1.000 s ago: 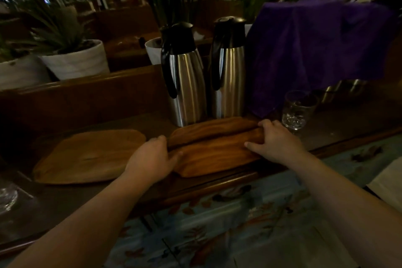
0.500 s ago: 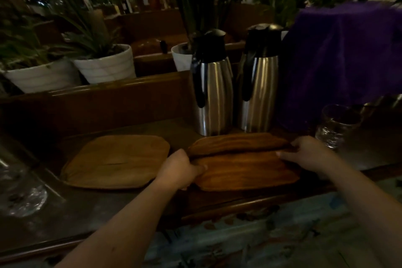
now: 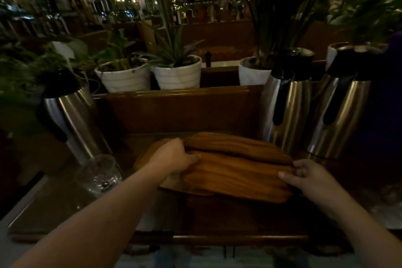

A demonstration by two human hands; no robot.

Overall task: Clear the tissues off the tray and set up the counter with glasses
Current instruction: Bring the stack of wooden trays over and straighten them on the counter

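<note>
Two stacked wooden trays are held between both hands over the dark wooden counter. My left hand grips their left end and my right hand grips their right end. They overlap a third wooden tray lying flat on the counter, mostly hidden beneath them. A clear drinking glass stands on the counter to the left. No tissues are visible.
Two steel thermos jugs stand behind the trays on the right, and a third jug behind the glass on the left. White plant pots line a wooden ledge at the back.
Both hands have carried the stacked trays leftward, so they now overlap the flat tray that lay apart on the left. The view has swung left; the right-hand glass and purple cloth left the frame.
</note>
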